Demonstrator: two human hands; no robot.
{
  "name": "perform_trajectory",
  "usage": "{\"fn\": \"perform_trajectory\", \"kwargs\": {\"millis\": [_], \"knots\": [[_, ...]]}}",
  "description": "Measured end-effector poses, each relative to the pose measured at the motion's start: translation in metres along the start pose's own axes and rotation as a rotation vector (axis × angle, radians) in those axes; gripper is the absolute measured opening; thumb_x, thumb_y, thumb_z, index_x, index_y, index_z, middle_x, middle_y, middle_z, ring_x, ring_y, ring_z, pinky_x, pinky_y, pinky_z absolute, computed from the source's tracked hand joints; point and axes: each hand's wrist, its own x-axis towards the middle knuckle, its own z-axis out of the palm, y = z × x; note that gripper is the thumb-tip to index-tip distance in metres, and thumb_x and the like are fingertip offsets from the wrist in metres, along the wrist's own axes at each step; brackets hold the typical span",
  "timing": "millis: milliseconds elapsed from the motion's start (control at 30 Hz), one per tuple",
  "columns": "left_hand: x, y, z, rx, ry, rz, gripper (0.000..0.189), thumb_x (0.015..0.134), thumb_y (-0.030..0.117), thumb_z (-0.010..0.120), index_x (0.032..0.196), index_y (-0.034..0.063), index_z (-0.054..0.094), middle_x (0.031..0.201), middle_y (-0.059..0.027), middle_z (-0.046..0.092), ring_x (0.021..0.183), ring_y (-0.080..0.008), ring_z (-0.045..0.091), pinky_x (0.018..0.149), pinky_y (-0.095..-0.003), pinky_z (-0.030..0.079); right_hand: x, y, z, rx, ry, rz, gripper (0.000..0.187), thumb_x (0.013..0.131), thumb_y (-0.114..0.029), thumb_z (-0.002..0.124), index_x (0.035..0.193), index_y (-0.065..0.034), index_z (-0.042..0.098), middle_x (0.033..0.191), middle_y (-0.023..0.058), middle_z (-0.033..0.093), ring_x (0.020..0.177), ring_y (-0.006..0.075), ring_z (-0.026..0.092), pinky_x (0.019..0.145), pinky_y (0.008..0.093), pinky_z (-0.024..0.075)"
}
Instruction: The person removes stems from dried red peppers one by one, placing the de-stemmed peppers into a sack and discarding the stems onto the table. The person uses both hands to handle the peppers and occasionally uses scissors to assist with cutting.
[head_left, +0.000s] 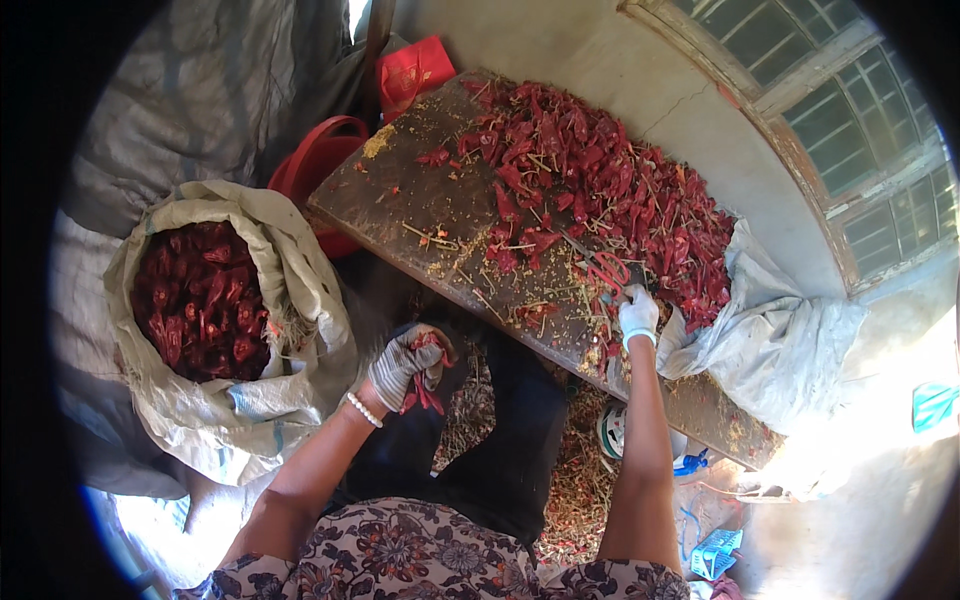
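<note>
My left hand (409, 367), in a striped knit glove, is closed around a few dried red chili peppers (424, 397) above my lap. Over the wooden table, my right hand (639, 313) wears a white glove and has its fingers curled. Its fingertips meet the handle end of red-handled scissors (609, 270); whether they grip the handles is hard to see. The blades point away, toward a big heap of dried red chilies (600, 157) along the table's far side. Left of me, a woven sack (300, 405) with a rolled-down rim holds many dark red chilies (199, 300).
Yellow seeds and stem bits litter the table (405, 202). A red basket (315, 161) and a red paper bag (415, 73) stand beyond its left end. A whitish woven sheet (780, 330) drapes its right end. Below are a white bucket (611, 430) and a blue plastic basket (716, 553).
</note>
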Motion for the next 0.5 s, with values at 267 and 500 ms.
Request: {"fn": "perform_trajectory", "kwargs": {"millis": [267,500], "knots": [[-0.004,0.005,0.007,0.021,0.137,-0.073,0.019,0.086,0.007,0.070,0.101,0.0015,0.060,0.076,-0.0064,0.063,0.055,-0.0125,0.057,0.051,-0.0248,0.048,0.060,-0.033,0.023,-0.303,-0.306,-0.077,0.042,0.077,-0.004,0.064,0.118,-0.0054,0.058,0.121,0.0206,0.059,0.112,0.0390,0.057,0.097,0.0433,0.0466],[0.001,0.007,0.004,-0.021,0.108,-0.104,0.024,0.086,0.010,0.071,0.105,0.0015,0.059,0.079,-0.0075,0.064,0.058,-0.0139,0.060,0.053,-0.0259,0.050,0.081,-0.037,0.022,-0.373,-0.499,-0.070,0.045,0.072,-0.011,0.068,0.116,-0.0030,0.060,0.121,0.0226,0.060,0.111,0.0385,0.059,0.096,0.0432,0.0481]]}}
